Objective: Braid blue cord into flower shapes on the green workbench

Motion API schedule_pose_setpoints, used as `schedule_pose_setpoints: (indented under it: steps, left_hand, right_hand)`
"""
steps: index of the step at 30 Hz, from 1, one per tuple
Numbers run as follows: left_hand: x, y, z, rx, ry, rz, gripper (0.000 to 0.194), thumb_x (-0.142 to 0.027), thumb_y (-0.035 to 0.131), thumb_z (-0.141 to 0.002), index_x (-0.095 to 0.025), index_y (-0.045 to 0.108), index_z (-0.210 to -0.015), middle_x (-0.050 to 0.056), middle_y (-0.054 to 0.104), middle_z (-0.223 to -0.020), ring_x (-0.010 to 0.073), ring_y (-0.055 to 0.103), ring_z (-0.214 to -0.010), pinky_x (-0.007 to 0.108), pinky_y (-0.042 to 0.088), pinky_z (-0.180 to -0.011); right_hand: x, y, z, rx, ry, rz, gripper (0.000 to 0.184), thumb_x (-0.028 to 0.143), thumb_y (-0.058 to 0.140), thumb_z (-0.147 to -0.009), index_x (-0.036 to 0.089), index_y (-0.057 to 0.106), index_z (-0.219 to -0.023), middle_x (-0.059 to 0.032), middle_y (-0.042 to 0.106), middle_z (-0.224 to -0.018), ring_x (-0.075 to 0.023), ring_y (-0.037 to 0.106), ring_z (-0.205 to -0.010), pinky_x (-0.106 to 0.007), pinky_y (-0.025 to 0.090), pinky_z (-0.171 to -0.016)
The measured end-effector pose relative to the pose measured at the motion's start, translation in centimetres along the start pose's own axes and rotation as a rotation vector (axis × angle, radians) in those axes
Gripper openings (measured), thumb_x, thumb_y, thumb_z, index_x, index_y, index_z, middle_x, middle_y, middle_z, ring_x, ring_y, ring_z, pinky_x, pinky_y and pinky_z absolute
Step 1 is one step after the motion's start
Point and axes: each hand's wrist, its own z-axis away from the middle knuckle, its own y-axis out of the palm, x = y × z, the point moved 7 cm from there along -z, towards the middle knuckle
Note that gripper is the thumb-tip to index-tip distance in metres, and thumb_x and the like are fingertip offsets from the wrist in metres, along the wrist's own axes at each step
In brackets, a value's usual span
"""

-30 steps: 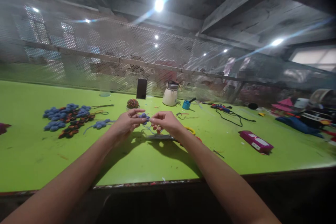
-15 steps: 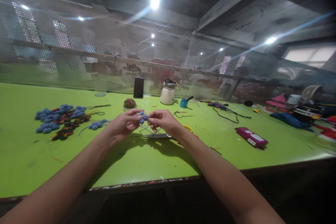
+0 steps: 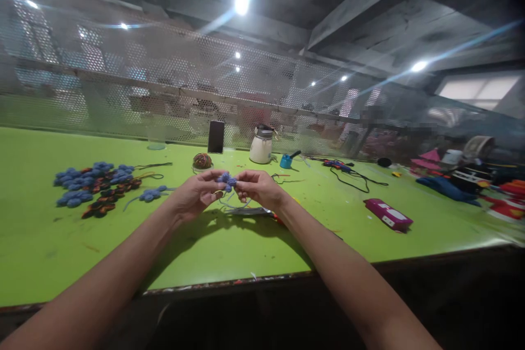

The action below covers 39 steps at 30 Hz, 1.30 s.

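Observation:
Between my two hands is a small blue crocheted flower [image 3: 227,180], held just above the table with a loose yarn tail hanging under it. My left hand [image 3: 199,192] pinches its left side. On its right side, the fingers of my right hand [image 3: 257,188] are closed. Below them lie scissors [image 3: 250,211], blades pointing left and handles mostly hidden behind my right wrist. Left of my hands, another blue crocheted flower [image 3: 151,193] with yarn tails rests by a pile of blue flowers [image 3: 76,178] and dark orange-and-black ones [image 3: 100,206].
Behind my hands stand a multicoloured yarn ball [image 3: 202,161], a dark phone [image 3: 216,137], a white jar [image 3: 261,147] and a small blue pot [image 3: 286,161]. Rightward lie a glue gun with its cord [image 3: 338,165], a magenta case [image 3: 388,215] and a heap of coloured items [image 3: 471,178].
The flower has shifted slightly right and turned between my fingers, showing more of its petals. My right hand now covers more of the scissors' handles. The view has swung slightly.

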Motion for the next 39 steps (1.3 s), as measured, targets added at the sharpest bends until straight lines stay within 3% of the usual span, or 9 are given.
schedule_pose_setpoints:
  steps: [11,21,26,32,39]
  left_hand:
    - [-0.1,0.4,0.4,0.038,-0.013,-0.007,0.042,0.008,0.064,-0.061,-0.012,0.065,-0.098,0.007,0.068,-0.083,0.0102,0.063,-0.071,0.016,0.049,-0.065]
    - [0.5,0.0,0.2,-0.02,-0.077,0.006,0.047,0.009,0.058,-0.062,-0.015,0.062,-0.103,0.006,0.065,-0.079,0.0088,0.059,-0.063,0.016,0.049,-0.057]
    - [0.9,0.2,0.0,0.041,-0.059,-0.015,0.047,0.006,0.063,-0.062,-0.013,0.061,-0.105,0.006,0.065,-0.076,0.0091,0.059,-0.062,0.015,0.045,-0.052]
    - [1.1,0.0,-0.4,0.076,-0.014,-0.059,0.049,0.001,0.069,-0.061,-0.015,0.06,-0.107,0.01,0.067,-0.091,0.0142,0.064,-0.078,0.02,0.047,-0.062]
    - [-0.1,0.9,0.1,0.046,0.129,-0.176,0.042,-0.002,0.073,-0.057,-0.012,0.065,-0.097,0.006,0.069,-0.081,0.0143,0.063,-0.076,0.024,0.046,-0.073]
  right_hand:
    - [-0.2,0.4,0.0,-0.029,0.061,0.062,0.029,0.028,0.078,-0.061,0.011,0.06,-0.075,0.0007,0.06,-0.06,-0.0079,0.052,-0.049,-0.023,0.043,-0.049]
    - [0.2,0.9,0.0,-0.045,0.007,0.077,0.028,0.03,0.078,-0.061,0.012,0.061,-0.074,0.0015,0.059,-0.059,-0.0078,0.052,-0.049,-0.022,0.042,-0.048]
    - [0.4,0.6,0.0,-0.062,-0.014,0.085,0.025,0.028,0.076,-0.062,0.012,0.062,-0.073,0.0016,0.058,-0.057,-0.0075,0.05,-0.047,-0.022,0.039,-0.046]
    - [0.4,0.4,0.1,-0.088,0.049,0.133,0.029,0.029,0.077,-0.061,0.011,0.064,-0.079,0.0008,0.059,-0.059,-0.0079,0.051,-0.049,-0.021,0.038,-0.046]
    - [0.0,0.1,-0.1,-0.168,0.06,0.084,0.03,0.034,0.078,-0.057,0.012,0.06,-0.066,0.0034,0.053,-0.049,-0.0054,0.042,-0.042,-0.019,0.028,-0.041]
